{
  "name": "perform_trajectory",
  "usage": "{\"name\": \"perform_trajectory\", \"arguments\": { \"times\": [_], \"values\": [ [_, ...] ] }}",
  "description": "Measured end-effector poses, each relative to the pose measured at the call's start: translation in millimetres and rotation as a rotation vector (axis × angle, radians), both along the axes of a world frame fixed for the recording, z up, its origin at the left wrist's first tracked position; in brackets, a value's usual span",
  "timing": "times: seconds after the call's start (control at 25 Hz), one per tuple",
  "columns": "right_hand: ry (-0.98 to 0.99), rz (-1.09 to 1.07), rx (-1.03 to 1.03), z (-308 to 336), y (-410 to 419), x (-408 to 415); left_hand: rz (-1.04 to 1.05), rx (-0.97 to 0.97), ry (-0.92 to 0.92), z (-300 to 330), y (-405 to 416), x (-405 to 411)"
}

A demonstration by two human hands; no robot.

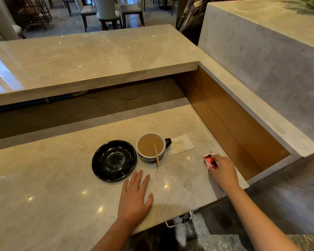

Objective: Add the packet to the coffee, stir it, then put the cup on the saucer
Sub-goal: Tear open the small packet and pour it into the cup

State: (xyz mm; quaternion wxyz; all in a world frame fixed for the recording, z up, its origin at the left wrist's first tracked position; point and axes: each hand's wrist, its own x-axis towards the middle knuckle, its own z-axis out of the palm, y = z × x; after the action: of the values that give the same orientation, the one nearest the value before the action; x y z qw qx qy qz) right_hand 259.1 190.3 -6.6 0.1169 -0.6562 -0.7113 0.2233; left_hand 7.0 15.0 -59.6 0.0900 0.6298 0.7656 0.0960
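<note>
At right of frame our right hand (223, 169) pinches the packet (209, 160) to lift it, while our left hand (134, 196) lies flat, fingers spread, bracing below the saucer (98, 160).

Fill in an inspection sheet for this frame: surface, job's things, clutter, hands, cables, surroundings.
Surface: glossy marble counter, hairline cracks near the front edge.
Job's things: cup of light-brown coffee standing on the counter, beside the empty black saucer, not on it; wooden stirrer leaning in the cup; red packet under the right fingers.
Clutter: stained paper napkin behind the cup.
Hands: left hand flat on the counter, open; right hand closed on the packet.
Cables: dark cable on the lower shelf under the raised bar top.
Surroundings: raised marble bar top, chairs beyond.
</note>
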Motion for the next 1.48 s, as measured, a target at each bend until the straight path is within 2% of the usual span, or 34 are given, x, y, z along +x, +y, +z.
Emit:
{"name": "perform_trajectory", "arguments": {
  "times": [0.16, 0.28, 0.48, 0.68, 0.88, 1.04, 1.12, 1.28, 1.48],
  "values": [
    [0.212, -0.124, -0.057, -2.9, -4.9, 4.8, 0.013, 0.024, -0.010, -1.2, -0.4, 0.0],
    [0.192, -0.161, -0.046, -3.3, -6.9, 3.5, 0.002, 0.033, -0.001, -1.9, -0.2, 0.5],
    [-0.008, -0.158, -0.027, 1.1, -10.7, -16.5, 0.000, 0.039, -0.003, -2.6, -0.5, -2.8],
    [0.094, -0.164, -0.044, -6.3, -17.8, -20.9, -0.003, 0.038, 0.016, -3.8, 0.0, -1.2],
    [0.365, -0.258, -0.095, -2.2, -18.4, -22.4, -0.007, 0.031, 0.033, -4.2, -0.1, -2.3],
    [0.916, -0.475, -0.365, 13.0, -22.8, -29.4, -0.023, 0.049, 0.014, -4.0, -0.1, -3.1],
    [1.101, -0.482, -0.438, 23.6, -26.8, -35.8, -0.029, 0.063, 0.006, -3.8, -0.5, -2.8],
    [1.041, -0.284, -0.290, 51.1, -25.8, -62.9, -0.041, 0.108, -0.019, -3.2, -0.6, -2.7],
    [0.734, -0.053, -0.003, 68.0, -8.3, -99.2, -0.040, 0.113, -0.028, -4.7, -1.3, -3.4]
  ]
}}
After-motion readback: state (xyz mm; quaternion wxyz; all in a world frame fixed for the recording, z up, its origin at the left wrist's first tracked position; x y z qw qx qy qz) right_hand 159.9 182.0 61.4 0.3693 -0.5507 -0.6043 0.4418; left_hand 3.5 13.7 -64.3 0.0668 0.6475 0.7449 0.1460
